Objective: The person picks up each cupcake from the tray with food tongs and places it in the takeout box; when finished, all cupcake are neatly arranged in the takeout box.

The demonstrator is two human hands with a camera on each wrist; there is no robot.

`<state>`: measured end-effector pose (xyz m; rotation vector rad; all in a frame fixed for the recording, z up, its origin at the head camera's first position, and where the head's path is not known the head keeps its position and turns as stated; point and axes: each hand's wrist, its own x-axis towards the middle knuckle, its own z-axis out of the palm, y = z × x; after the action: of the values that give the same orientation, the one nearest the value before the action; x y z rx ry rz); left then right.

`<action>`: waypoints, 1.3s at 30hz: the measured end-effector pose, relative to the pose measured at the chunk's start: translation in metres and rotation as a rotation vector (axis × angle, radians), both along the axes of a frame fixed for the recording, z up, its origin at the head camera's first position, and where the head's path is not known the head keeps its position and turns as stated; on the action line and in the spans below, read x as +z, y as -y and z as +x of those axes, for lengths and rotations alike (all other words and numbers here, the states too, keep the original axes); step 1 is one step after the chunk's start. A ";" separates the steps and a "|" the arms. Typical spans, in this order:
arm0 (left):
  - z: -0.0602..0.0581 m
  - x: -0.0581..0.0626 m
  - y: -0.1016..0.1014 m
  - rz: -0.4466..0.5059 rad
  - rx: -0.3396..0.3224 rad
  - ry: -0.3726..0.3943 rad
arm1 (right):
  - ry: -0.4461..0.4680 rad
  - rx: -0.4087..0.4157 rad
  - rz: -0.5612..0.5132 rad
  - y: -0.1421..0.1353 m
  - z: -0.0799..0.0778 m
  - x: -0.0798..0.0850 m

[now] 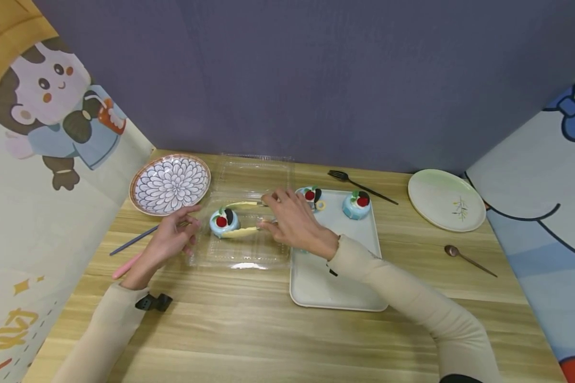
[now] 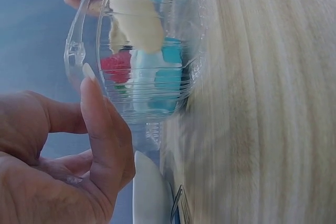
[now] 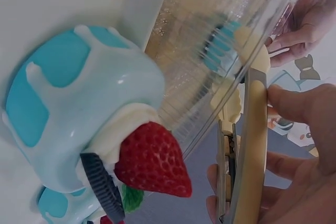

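My right hand (image 1: 294,221) grips a pair of tongs (image 3: 252,145) with pale cream tips. Those tips stand on either side of a small blue cake (image 1: 218,226), topped with a red berry and a dark cookie. This cake is inside a clear plastic box (image 1: 249,258), whose lid (image 1: 254,175) lies folded back toward the wall. At the box's left rim, my left hand (image 1: 172,236) has loosely bent fingers, with a fingertip (image 2: 90,80) right at the plastic edge. Below my right wrist lies a white tray (image 1: 337,292), bearing more such cakes (image 1: 356,206).
A petal-patterned plate (image 1: 172,183) stands at the back left, and a pale plate (image 1: 443,205) at the right. Around them lie a black fork (image 1: 364,187), a brown spoon (image 1: 469,259), a blue stick (image 1: 133,240) and a pink-handled utensil (image 1: 124,267). Walls border the table.
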<state>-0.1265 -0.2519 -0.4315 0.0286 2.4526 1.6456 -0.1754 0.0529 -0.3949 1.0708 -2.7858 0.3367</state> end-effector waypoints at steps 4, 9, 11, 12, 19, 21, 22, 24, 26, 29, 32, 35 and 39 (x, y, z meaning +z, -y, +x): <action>0.000 -0.001 -0.001 -0.002 -0.004 0.000 | 0.001 -0.002 -0.004 -0.002 0.002 0.000; -0.001 0.000 -0.002 0.002 0.000 0.002 | 0.001 -0.016 0.005 -0.005 0.006 0.002; -0.001 0.000 -0.003 0.007 0.001 0.004 | 0.008 -0.030 0.009 -0.008 0.007 0.004; -0.002 0.000 -0.003 0.007 0.001 0.004 | 0.017 -0.038 0.004 -0.010 0.008 0.006; -0.004 -0.002 -0.004 0.000 -0.002 -0.003 | 0.031 -0.088 -0.043 -0.042 0.013 0.017; -0.004 -0.003 -0.003 0.001 0.001 -0.001 | 0.022 -0.103 -0.068 -0.055 0.015 0.019; -0.004 -0.003 -0.003 0.001 0.003 -0.002 | 0.013 -0.111 -0.082 -0.062 0.016 0.020; -0.003 -0.003 -0.002 0.001 0.003 -0.001 | -0.009 -0.136 -0.103 -0.077 0.017 0.023; -0.003 -0.003 -0.001 0.002 0.006 -0.001 | -0.042 -0.170 -0.113 -0.093 0.018 0.024; -0.002 -0.004 0.000 0.004 0.003 0.001 | -0.087 -0.228 -0.125 -0.121 0.019 0.027; -0.001 -0.004 0.000 0.009 0.003 0.004 | -0.132 -0.277 -0.121 -0.153 0.019 0.029; 0.000 -0.004 0.000 0.008 0.002 0.001 | -0.156 -0.331 -0.122 -0.185 0.020 0.031; 0.001 -0.002 0.001 0.001 0.008 -0.006 | -0.138 -0.419 -0.122 -0.225 0.024 0.033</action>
<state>-0.1259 -0.2531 -0.4333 0.0247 2.4591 1.6529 -0.1512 0.2779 -0.3614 0.4467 -2.7302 0.3584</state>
